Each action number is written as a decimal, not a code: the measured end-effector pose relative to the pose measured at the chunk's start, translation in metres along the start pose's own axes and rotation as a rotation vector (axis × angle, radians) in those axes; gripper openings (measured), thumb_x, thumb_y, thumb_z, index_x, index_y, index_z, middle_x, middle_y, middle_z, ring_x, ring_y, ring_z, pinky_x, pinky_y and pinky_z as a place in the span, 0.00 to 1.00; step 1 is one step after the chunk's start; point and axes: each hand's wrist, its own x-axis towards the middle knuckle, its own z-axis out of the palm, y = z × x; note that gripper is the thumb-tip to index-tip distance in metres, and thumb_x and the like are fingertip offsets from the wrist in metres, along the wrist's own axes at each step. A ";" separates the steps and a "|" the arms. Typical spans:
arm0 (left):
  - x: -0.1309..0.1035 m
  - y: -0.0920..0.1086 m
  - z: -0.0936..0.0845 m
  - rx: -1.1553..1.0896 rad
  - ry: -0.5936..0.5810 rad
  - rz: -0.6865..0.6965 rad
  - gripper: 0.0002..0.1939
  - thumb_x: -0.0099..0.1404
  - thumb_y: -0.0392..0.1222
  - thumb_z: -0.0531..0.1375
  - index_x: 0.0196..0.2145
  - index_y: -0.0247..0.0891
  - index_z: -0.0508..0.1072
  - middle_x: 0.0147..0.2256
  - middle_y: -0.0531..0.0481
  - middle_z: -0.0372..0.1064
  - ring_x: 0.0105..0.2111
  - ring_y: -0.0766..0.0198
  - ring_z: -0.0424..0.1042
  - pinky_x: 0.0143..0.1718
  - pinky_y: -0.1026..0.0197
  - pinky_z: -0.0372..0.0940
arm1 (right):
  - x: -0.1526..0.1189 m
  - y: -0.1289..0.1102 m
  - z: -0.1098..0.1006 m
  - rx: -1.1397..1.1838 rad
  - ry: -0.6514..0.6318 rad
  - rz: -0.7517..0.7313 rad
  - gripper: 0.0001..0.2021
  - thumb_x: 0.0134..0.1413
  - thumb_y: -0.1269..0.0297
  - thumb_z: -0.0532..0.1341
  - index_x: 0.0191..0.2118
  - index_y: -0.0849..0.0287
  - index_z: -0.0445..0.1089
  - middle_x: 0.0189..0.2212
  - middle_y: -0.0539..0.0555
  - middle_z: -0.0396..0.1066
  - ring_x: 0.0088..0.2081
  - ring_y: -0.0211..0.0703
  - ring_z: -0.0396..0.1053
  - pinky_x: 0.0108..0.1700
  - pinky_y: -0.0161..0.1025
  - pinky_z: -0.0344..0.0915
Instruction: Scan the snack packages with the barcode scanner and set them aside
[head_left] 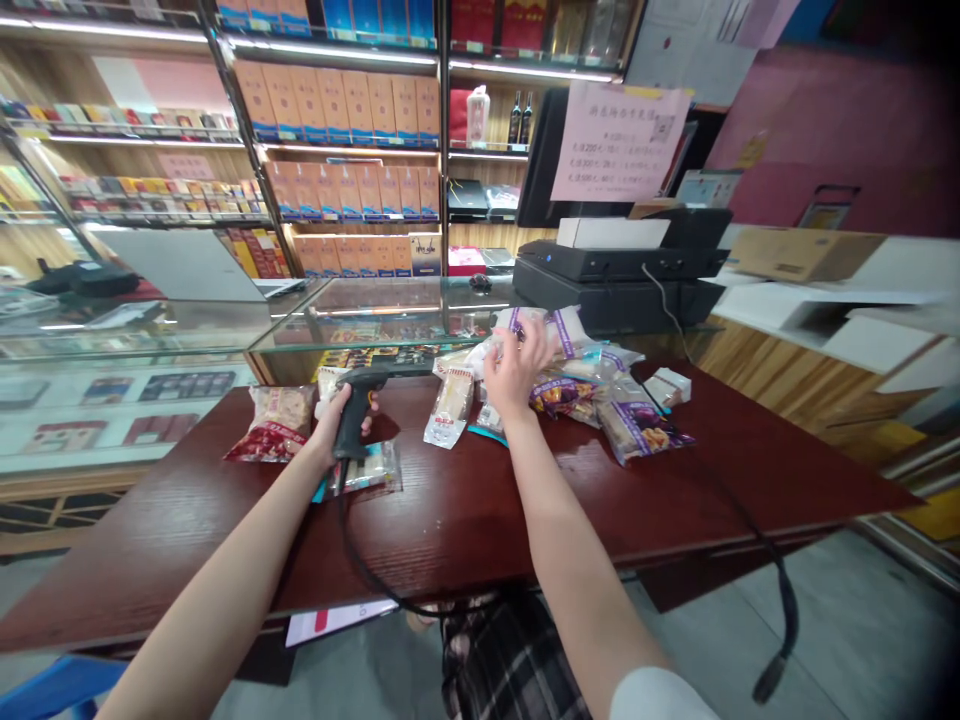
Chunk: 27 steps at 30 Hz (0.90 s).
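My left hand (341, 415) is wrapped round the grip of a black pistol-grip tool (352, 425) with a long thin barrel pointing right. A black cable (364, 565) hangs from its handle. Under and beside that hand lie a clear snack packet (382, 468) and a red-and-clear food bag (279, 425). My right hand (521, 362), fingers apart and bent, rests over a pile of packets, against a white-and-purple bag (568, 328); I see no firm hold. Left of it is a pale sealed packet (450, 405). On the pile's right lies a purple snack bag (641, 428).
The dark red table (442, 530) carries the packets. Behind it stand a glass display counter (360, 300), a laptop (176, 262) and a black machine (622, 285) with a monitor. Shelves of orange boxes (337, 105) line the back. A cable end (776, 670) hangs off the right front edge.
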 end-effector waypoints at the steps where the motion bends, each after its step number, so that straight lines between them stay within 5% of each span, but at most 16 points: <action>1: 0.002 -0.006 0.002 -0.009 0.047 0.066 0.19 0.64 0.54 0.58 0.41 0.32 0.70 0.29 0.46 0.71 0.16 0.68 0.65 0.15 0.64 0.62 | -0.003 -0.006 0.005 0.084 -0.081 -0.029 0.13 0.58 0.69 0.51 0.45 0.56 0.68 0.54 0.61 0.63 0.62 0.54 0.57 0.61 0.57 0.56; 3: 0.006 -0.014 0.007 -0.061 0.091 0.187 0.20 0.64 0.56 0.57 0.40 0.34 0.70 0.29 0.49 0.70 0.17 0.69 0.65 0.18 0.66 0.63 | -0.015 -0.015 0.022 0.252 -0.286 -0.048 0.11 0.59 0.70 0.50 0.42 0.56 0.68 0.43 0.58 0.70 0.49 0.47 0.68 0.53 0.46 0.65; 7: 0.005 -0.015 0.011 -0.157 0.080 0.345 0.23 0.64 0.60 0.56 0.39 0.34 0.70 0.29 0.50 0.69 0.17 0.71 0.64 0.18 0.67 0.62 | -0.054 -0.023 0.061 0.378 -0.698 0.009 0.08 0.57 0.70 0.55 0.38 0.57 0.71 0.36 0.52 0.73 0.32 0.40 0.69 0.40 0.38 0.66; 10: 0.002 -0.007 0.010 -0.173 0.037 0.383 0.24 0.64 0.61 0.55 0.38 0.34 0.70 0.28 0.49 0.69 0.17 0.71 0.63 0.19 0.66 0.62 | -0.074 -0.025 0.076 0.418 -0.977 -0.032 0.11 0.56 0.60 0.61 0.44 0.55 0.73 0.37 0.51 0.74 0.32 0.38 0.70 0.39 0.36 0.65; 13: 0.002 0.004 0.003 -0.175 0.024 0.376 0.24 0.65 0.60 0.54 0.36 0.33 0.71 0.27 0.48 0.68 0.17 0.70 0.63 0.19 0.66 0.62 | -0.078 -0.027 0.076 0.391 -1.120 -0.098 0.15 0.52 0.52 0.65 0.43 0.54 0.75 0.37 0.52 0.74 0.35 0.40 0.70 0.40 0.36 0.63; 16: 0.006 0.011 -0.010 -0.204 0.062 0.353 0.25 0.65 0.61 0.53 0.36 0.32 0.71 0.27 0.48 0.68 0.17 0.70 0.63 0.19 0.65 0.62 | -0.071 -0.029 0.071 0.324 -1.049 -0.137 0.12 0.52 0.54 0.66 0.38 0.56 0.74 0.37 0.53 0.70 0.37 0.41 0.69 0.41 0.37 0.62; 19: 0.010 0.013 -0.021 -0.216 0.069 0.310 0.24 0.65 0.60 0.53 0.37 0.32 0.70 0.26 0.48 0.68 0.17 0.69 0.63 0.19 0.64 0.62 | -0.062 -0.027 0.065 0.236 -0.807 -0.062 0.08 0.51 0.59 0.65 0.35 0.56 0.71 0.38 0.52 0.67 0.39 0.42 0.67 0.43 0.38 0.62; 23: 0.009 0.011 -0.022 -0.166 0.011 0.282 0.23 0.65 0.57 0.54 0.39 0.31 0.71 0.27 0.47 0.69 0.17 0.69 0.63 0.18 0.64 0.62 | -0.053 -0.011 0.068 0.303 -0.496 0.157 0.06 0.50 0.63 0.64 0.32 0.56 0.65 0.34 0.50 0.67 0.39 0.44 0.66 0.45 0.39 0.62; 27: 0.002 0.007 -0.010 -0.061 -0.076 0.205 0.21 0.64 0.55 0.57 0.41 0.31 0.71 0.29 0.47 0.70 0.16 0.70 0.62 0.17 0.65 0.61 | -0.050 0.008 0.079 0.500 -0.318 0.433 0.09 0.49 0.63 0.63 0.34 0.56 0.63 0.36 0.51 0.70 0.38 0.44 0.69 0.45 0.40 0.64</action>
